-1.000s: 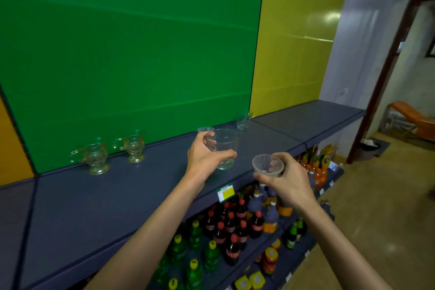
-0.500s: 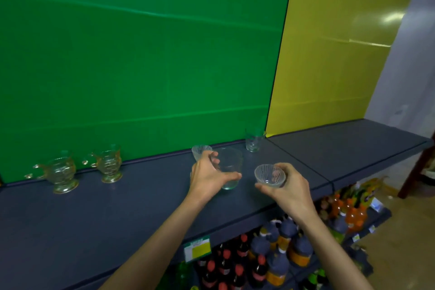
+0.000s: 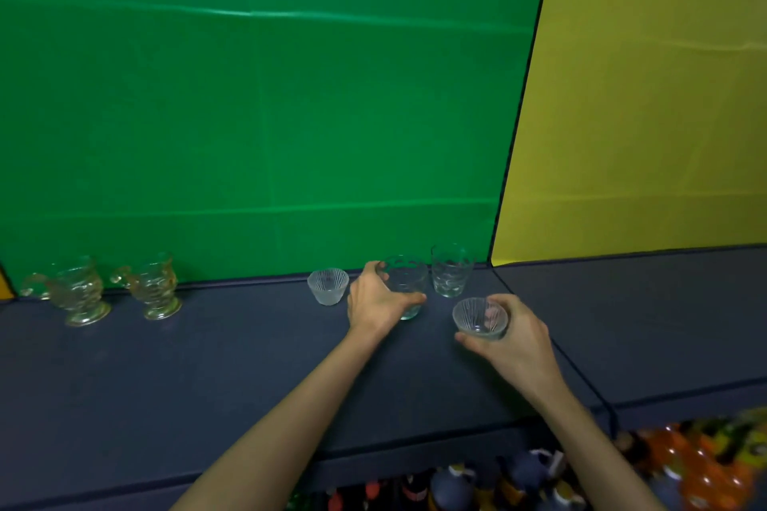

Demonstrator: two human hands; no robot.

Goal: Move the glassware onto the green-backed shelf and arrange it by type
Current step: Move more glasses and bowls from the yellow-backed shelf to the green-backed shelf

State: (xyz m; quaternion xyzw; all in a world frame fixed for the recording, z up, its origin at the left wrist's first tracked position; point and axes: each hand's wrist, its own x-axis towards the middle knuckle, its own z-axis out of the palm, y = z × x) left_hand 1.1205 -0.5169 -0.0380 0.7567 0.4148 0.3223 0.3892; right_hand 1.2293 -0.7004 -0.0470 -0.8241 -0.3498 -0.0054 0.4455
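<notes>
On shelf (image 3: 207, 378), left hand (image 3: 375, 299) grips upright tumbler (image 3: 409, 286); right hand (image 3: 512, 334) holds ribbed cup (image 3: 479, 317) mouth-up, just right; second tumbler (image 3: 451, 270) behind.

a flat green back panel (image 3: 257, 116) fills most of the view, with faint horizontal seams and a soft streak of reflected light near its top. to its right, past a dark vertical joint, stands a flat yellow back panel (image 3: 647, 104). below both runs a long dark blue-grey shelf board (image 3: 174, 386). under its front edge, blurred drink bottles (image 3: 489, 485) crowd a lower shelf.
</notes>
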